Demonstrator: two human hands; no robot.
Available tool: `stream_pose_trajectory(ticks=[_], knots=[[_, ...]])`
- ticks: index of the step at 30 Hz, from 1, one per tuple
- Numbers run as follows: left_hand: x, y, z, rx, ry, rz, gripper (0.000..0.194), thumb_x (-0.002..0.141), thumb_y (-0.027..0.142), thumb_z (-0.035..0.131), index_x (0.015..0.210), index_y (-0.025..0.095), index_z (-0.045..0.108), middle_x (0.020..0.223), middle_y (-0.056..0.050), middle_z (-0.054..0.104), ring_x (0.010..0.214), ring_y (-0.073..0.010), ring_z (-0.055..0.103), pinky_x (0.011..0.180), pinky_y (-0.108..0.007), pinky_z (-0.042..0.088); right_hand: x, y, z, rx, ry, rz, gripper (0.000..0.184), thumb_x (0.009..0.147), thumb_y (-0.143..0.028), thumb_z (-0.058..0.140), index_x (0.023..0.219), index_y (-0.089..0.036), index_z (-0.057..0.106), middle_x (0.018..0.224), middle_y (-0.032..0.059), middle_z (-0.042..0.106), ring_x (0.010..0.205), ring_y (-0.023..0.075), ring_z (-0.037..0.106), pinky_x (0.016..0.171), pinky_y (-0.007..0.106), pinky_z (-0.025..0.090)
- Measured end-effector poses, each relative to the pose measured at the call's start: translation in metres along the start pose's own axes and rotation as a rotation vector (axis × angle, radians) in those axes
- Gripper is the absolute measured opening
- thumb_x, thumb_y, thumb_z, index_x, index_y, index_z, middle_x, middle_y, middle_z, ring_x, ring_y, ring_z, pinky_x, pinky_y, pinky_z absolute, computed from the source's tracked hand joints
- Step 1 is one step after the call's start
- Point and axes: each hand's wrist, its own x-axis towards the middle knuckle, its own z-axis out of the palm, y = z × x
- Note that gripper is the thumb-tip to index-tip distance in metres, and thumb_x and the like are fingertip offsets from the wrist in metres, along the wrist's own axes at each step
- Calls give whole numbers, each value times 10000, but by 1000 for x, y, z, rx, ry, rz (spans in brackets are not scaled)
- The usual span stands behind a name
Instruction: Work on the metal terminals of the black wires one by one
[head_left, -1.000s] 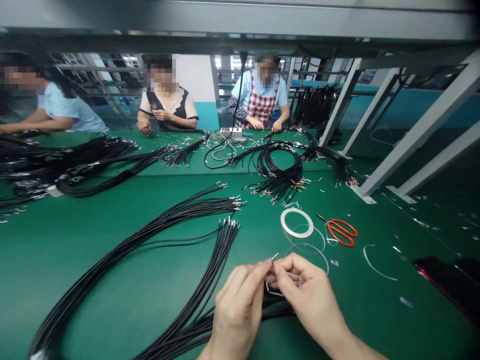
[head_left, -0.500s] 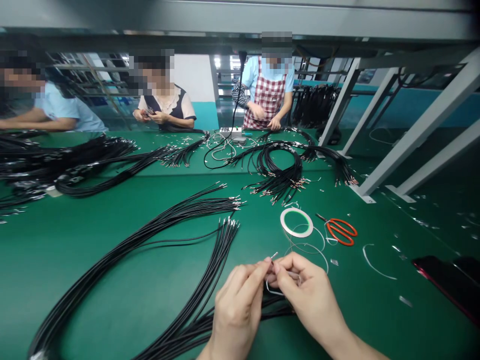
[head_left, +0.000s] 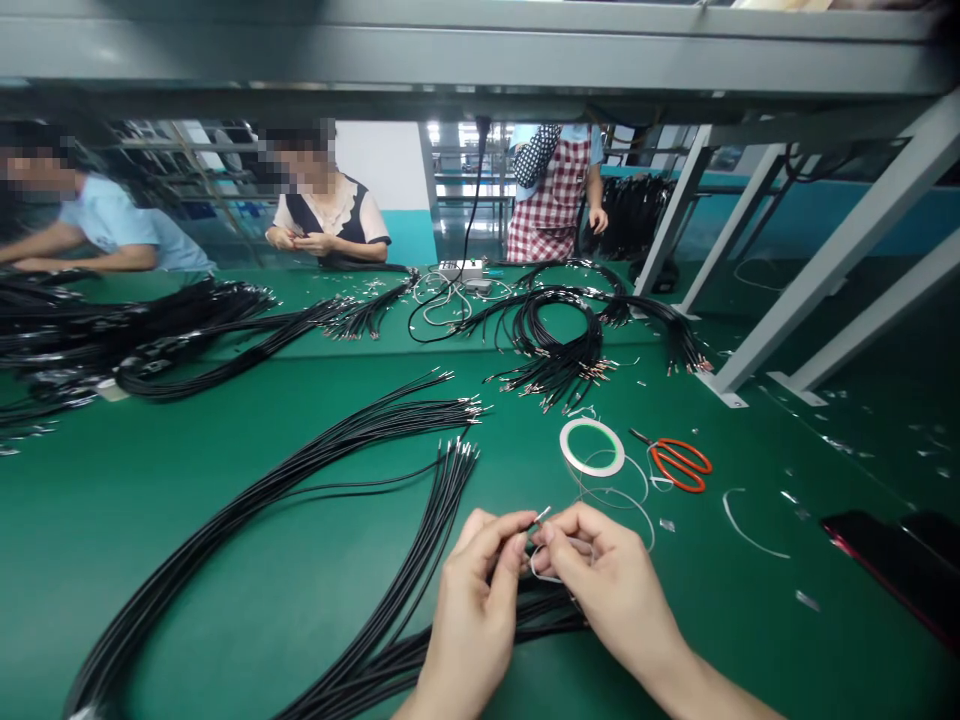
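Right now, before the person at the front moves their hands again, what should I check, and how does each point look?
1. Both hands at the work: ok. The left hand and right hand meet at a small silver metal terminal.
2. Terminal firmly pinched: cannot tell. The fingers hide its lower end.
3. Black insulated cable bundle free of the hands: cannot tell. It runs beneath them.
4. Orange-handled steel scissors away from the hands: ok.
5. White-and-green tape roll away from the hands: ok.
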Motion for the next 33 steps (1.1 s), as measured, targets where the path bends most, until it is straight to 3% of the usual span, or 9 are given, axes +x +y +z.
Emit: stream_pose_trajectory(ticks=[6, 10, 14, 21, 26, 33], knots=[[7, 10, 4, -162, 15, -106, 158, 879, 299, 620, 976, 209, 707, 866, -22, 602, 783, -164, 631, 705, -255, 534, 2, 1, 0, -151, 1, -85, 261, 890, -378, 594, 741, -165, 620, 686, 26, 664, 650, 177, 639, 615, 266, 517], [10, 10, 3, -158, 62, -93, 134, 853, 301, 655, 825, 180, 704, 783, -8, 587, 731, -148, 603, 661, -228, 512, -2, 1, -1, -215, -22, -144, 268, 925, -366, 550, 768, -165, 633, 699, 30, 663, 658, 174, 626, 620, 262, 503], [9, 8, 3, -173, 96, -71, 129, 875, 296, 630, 813, 190, 669, 788, 6, 583, 726, -129, 585, 656, -202, 493, -3, 5, -1, -187, -62, -172, 262, 937, -370, 539, 815, -167, 653, 668, 23, 655, 621, 163, 628, 597, 252, 502], [9, 3, 3, -196, 106, -54, 128, 900, 289, 599, 845, 189, 658, 803, 3, 590, 753, -139, 604, 713, -225, 492, -1, 12, 1, -145, -40, -125, 348, 919, -381, 563, 1196, -187, 646, 743, 36, 680, 515, 137, 593, 488, 233, 503], [9, 5, 4, -178, 139, -31, 130, 885, 287, 615, 820, 186, 664, 795, -6, 595, 762, -148, 594, 712, -218, 479, -1, 12, 4, -193, 1, -244, 241, 876, -383, 612, 900, -181, 743, 731, 60, 702, 618, 174, 631, 568, 231, 518], [8, -6, 7, -263, 247, 23, 148, 824, 335, 682, 783, 194, 703, 749, -4, 583, 689, -140, 574, 639, -194, 461, 7, 36, 8, -222, 15, -242, 343, 835, -503, 603, 857, -179, 713, 503, -16, 558, 389, 105, 450, 368, 183, 381]])
